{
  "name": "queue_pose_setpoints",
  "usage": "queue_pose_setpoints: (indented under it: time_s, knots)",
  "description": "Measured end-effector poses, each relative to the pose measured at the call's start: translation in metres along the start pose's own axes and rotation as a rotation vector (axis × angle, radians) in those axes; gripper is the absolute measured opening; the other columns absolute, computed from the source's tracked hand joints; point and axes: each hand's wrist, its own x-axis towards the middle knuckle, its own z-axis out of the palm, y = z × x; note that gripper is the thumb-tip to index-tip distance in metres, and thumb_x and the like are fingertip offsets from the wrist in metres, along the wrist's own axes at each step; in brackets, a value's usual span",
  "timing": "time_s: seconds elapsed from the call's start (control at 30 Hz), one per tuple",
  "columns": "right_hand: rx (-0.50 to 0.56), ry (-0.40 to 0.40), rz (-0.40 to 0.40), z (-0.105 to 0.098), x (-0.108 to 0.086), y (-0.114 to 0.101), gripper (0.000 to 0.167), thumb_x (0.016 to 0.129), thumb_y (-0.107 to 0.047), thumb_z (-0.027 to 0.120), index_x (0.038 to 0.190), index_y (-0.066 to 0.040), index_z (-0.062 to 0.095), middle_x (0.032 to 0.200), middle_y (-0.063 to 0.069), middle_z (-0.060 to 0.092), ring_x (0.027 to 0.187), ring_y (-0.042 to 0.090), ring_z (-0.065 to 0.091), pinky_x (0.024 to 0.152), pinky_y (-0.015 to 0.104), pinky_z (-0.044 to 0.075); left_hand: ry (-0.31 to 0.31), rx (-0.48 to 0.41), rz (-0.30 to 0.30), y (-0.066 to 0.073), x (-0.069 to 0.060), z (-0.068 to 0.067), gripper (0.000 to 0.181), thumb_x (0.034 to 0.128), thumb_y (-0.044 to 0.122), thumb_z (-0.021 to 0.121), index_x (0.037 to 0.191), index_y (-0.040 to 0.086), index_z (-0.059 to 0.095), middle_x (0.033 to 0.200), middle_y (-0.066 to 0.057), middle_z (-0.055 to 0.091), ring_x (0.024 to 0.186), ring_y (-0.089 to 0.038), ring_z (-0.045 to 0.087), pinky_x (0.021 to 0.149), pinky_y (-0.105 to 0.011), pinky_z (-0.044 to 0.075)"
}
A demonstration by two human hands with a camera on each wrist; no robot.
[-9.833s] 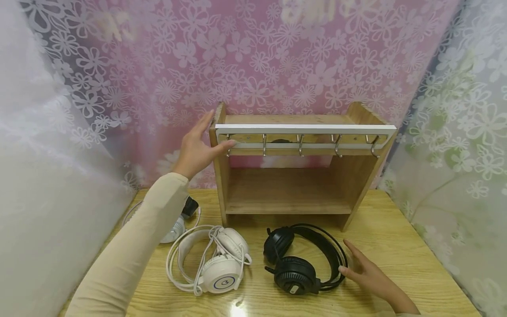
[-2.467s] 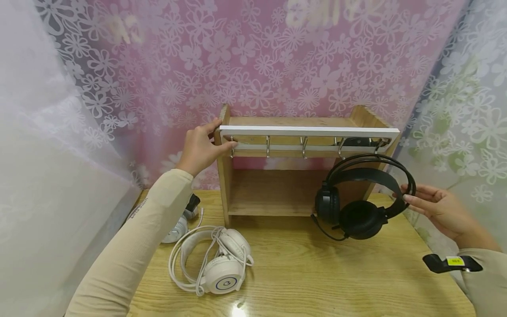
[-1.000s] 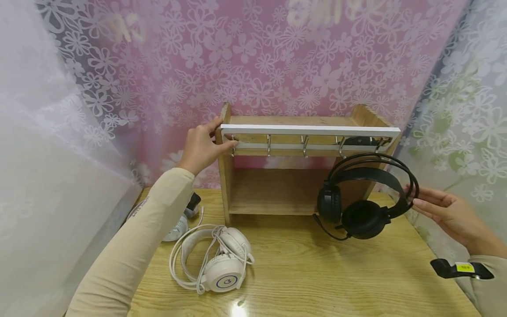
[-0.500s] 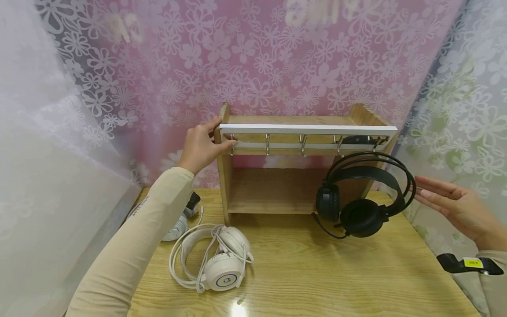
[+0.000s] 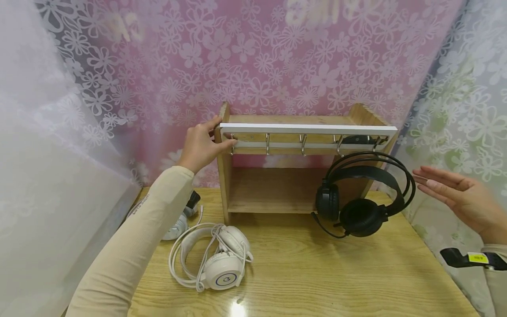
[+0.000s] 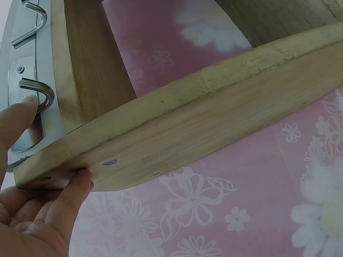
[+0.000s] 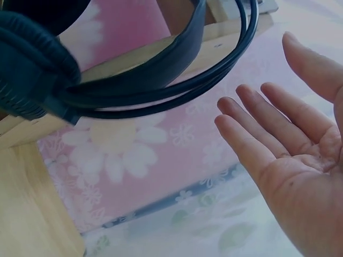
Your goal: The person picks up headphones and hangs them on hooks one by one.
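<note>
Black headphones (image 5: 362, 193) hang by the headband at the right end of the hook rail (image 5: 303, 143), their ear cups and thin microphone boom below. Just to their right my right hand (image 5: 463, 198) is held with fingers extended, apart from the headband; the right wrist view shows the palm (image 7: 300, 171) with nothing in it. My left hand (image 5: 203, 145) grips the upper left corner of the wooden shelf (image 5: 223, 185). In the left wrist view the thumb lies by the end hook (image 6: 40, 91) and the fingers (image 6: 72, 201) press the outer side panel.
White headphones (image 5: 222, 268) with a coiled cable lie on the wooden table (image 5: 309, 273) at front left. Behind my left sleeve another pale headset (image 5: 176, 229) is partly hidden. Patterned curtains (image 5: 277, 53) stand close behind and on both sides.
Earlier the black headphones lay on the table; now they hang at the rail's right end. My right hand has let go of the headband and drawn away right. The left hand keeps its grip.
</note>
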Motion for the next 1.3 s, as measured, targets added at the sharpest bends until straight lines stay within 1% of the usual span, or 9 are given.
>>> queue_pose_setpoints:
  time_s: [0.13,0.37,0.57,0.73,0.9,1.0,1.1,1.2,1.3]
  knots:
    - [-0.023,0.007,-0.029,0.006,0.007,-0.008,0.049,0.098,0.015,0.032,0.143,0.0,0.043,0.131,0.002,0.061,0.117,0.007,0.058,0.092,0.017,0.048,-0.003,-0.007,-0.004,0.0,-0.001,0.0,0.072,0.0791,0.032,0.08,0.14,0.006,0.05,0.143,-0.01,0.047,0.104,-0.025,0.066,0.081,-0.037,0.057]
    - [0.009,0.076,-0.056,0.017,0.024,-0.023,0.046,0.097,0.013,0.037,0.141,0.0,0.046,0.128,0.001,0.063,0.114,0.008,0.06,0.089,0.017,0.05,-0.003,-0.007,-0.004,0.001,-0.002,0.0,0.072,0.0792,0.031,0.08,0.14,0.007,0.05,0.142,-0.01,0.048,0.103,-0.025,0.066,0.08,-0.037,0.057]
    - [-0.019,0.127,-0.066,0.03,0.041,-0.037,0.045,0.097,0.01,0.043,0.141,0.0,0.047,0.128,-0.001,0.061,0.112,0.005,0.061,0.088,0.015,0.05,0.002,-0.005,0.002,0.001,-0.001,0.001,0.072,0.079,0.032,0.08,0.139,0.006,0.05,0.142,-0.01,0.048,0.101,-0.024,0.067,0.078,-0.037,0.057]
    - [0.054,0.163,-0.049,0.043,0.053,-0.045,0.043,0.096,0.009,0.046,0.138,-0.001,0.051,0.129,0.001,0.06,0.11,0.007,0.062,0.086,0.018,0.052,0.012,0.005,0.013,0.001,0.0,0.001,0.071,0.0788,0.032,0.08,0.138,0.006,0.051,0.14,-0.01,0.051,0.097,-0.023,0.068,0.074,-0.036,0.057]
    - [0.109,0.181,-0.025,0.055,0.064,-0.049,0.041,0.094,0.009,0.05,0.133,-0.003,0.057,0.125,0.001,0.063,0.11,0.008,0.063,0.087,0.019,0.052,0.006,-0.003,0.01,0.0,0.0,0.001,0.072,0.0792,0.032,0.08,0.139,0.006,0.05,0.141,-0.01,0.05,0.1,-0.024,0.067,0.076,-0.036,0.057]
    - [0.076,0.213,-0.008,0.059,0.07,-0.048,0.04,0.094,0.007,0.053,0.13,-0.007,0.06,0.123,-0.002,0.065,0.109,0.005,0.062,0.087,0.016,0.051,0.003,-0.004,0.005,0.0,-0.001,0.001,0.072,0.0791,0.032,0.08,0.139,0.006,0.05,0.143,-0.009,0.048,0.103,-0.025,0.066,0.079,-0.037,0.057]
    - [-0.017,0.256,0.026,0.063,0.074,-0.047,0.04,0.094,0.002,0.057,0.131,-0.013,0.061,0.124,-0.008,0.062,0.108,-0.001,0.059,0.088,0.01,0.047,0.005,-0.003,0.005,-0.001,-0.001,0.001,0.072,0.079,0.033,0.08,0.139,0.006,0.05,0.142,-0.009,0.049,0.102,-0.025,0.066,0.079,-0.037,0.057]
    - [-0.065,0.275,0.046,0.067,0.077,-0.046,0.042,0.093,0.0,0.058,0.131,-0.016,0.061,0.127,-0.009,0.058,0.108,-0.004,0.056,0.086,0.007,0.046,0.008,0.002,0.007,-0.001,0.0,0.001,0.072,0.0791,0.033,0.08,0.139,0.006,0.05,0.141,-0.009,0.05,0.102,-0.025,0.067,0.078,-0.036,0.057]
    - [-0.041,0.283,0.041,0.07,0.082,-0.045,0.042,0.092,0.002,0.059,0.13,-0.015,0.062,0.127,-0.007,0.058,0.107,-0.003,0.057,0.083,0.007,0.047,0.008,-0.006,0.009,-0.002,0.0,0.001,0.072,0.0793,0.032,0.08,0.139,0.006,0.05,0.141,-0.009,0.051,0.102,-0.025,0.067,0.079,-0.037,0.057]
